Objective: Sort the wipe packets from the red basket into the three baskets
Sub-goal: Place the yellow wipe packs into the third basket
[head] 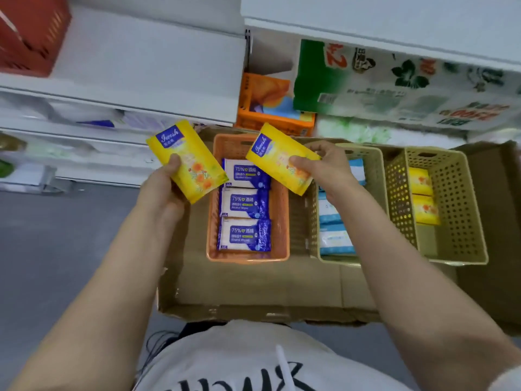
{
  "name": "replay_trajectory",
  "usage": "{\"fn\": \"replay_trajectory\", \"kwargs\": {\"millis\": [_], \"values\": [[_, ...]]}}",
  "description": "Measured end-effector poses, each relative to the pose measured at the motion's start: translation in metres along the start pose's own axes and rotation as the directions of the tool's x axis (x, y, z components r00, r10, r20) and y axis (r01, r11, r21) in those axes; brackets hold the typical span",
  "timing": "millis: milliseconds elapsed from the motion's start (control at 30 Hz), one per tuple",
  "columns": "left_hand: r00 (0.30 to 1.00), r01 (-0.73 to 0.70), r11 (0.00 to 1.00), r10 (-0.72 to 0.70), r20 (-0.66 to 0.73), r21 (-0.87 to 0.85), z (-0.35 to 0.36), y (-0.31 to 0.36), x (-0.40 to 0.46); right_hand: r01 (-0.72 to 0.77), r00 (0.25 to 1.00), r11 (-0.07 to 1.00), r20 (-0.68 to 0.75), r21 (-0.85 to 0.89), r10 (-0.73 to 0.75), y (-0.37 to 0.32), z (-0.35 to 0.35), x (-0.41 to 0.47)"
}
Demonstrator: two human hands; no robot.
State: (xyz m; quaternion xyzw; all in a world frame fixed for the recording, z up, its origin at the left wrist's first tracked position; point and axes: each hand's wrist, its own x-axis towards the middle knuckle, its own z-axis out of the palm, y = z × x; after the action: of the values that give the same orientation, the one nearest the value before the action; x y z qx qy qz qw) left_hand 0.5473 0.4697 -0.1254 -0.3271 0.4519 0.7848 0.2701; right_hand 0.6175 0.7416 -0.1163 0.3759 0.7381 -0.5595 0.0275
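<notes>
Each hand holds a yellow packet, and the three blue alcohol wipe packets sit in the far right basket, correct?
Not quite. The head view shows the three blue alcohol wipe packets in the orange basket on the left. Yes, the left hand and right hand each hold a yellow packet.

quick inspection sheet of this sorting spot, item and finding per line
surface: cardboard tray on the floor holds three baskets
job's things: orange basket has three blue alcohol wipe packets; middle beige basket has light blue packets; right beige basket has yellow packets; red basket on shelf, top left
clutter: orange box and green-printed packs behind
grippers: left hand holds yellow packet; right hand holds another yellow packet
cables: thin dark cords by the shirt
surroundings: white shelves, grey floor
</notes>
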Motion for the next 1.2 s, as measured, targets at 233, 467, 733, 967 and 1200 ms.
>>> {"fn": "replay_trajectory", "kwargs": {"millis": [233, 467, 733, 967, 1200], "values": [[0.996, 0.066, 0.994, -0.06, -0.068, 0.09, -0.014, -0.021, 0.014, -0.092, 0.989, 0.995, 0.115, -0.035, 0.095, 0.013, 0.042, 0.011], [0.978, 0.157, 0.977, -0.173, 0.114, 0.144, 0.035, -0.023, 0.018, -0.176, 0.983, 0.96, 0.091, 0.219, 0.159, 0.001, 0.017, 0.013], [0.951, 0.136, 0.961, -0.195, 0.239, 0.242, 0.06, -0.048, 0.002, -0.265, 0.931, 0.903, 0.332, 0.338, 0.149, 0.018, -0.013, -0.01], [0.954, 0.061, 0.957, -0.139, 0.265, 0.283, 0.047, -0.054, -0.009, -0.214, 0.977, 0.848, 0.107, 0.485, 0.185, 0.031, -0.027, -0.031], [0.919, 0.039, 0.936, -0.171, 0.356, 0.35, 0.081, -0.074, -0.014, -0.11, 0.975, 0.842, -0.108, 0.528, 0.195, 0.054, -0.064, -0.065]]}}
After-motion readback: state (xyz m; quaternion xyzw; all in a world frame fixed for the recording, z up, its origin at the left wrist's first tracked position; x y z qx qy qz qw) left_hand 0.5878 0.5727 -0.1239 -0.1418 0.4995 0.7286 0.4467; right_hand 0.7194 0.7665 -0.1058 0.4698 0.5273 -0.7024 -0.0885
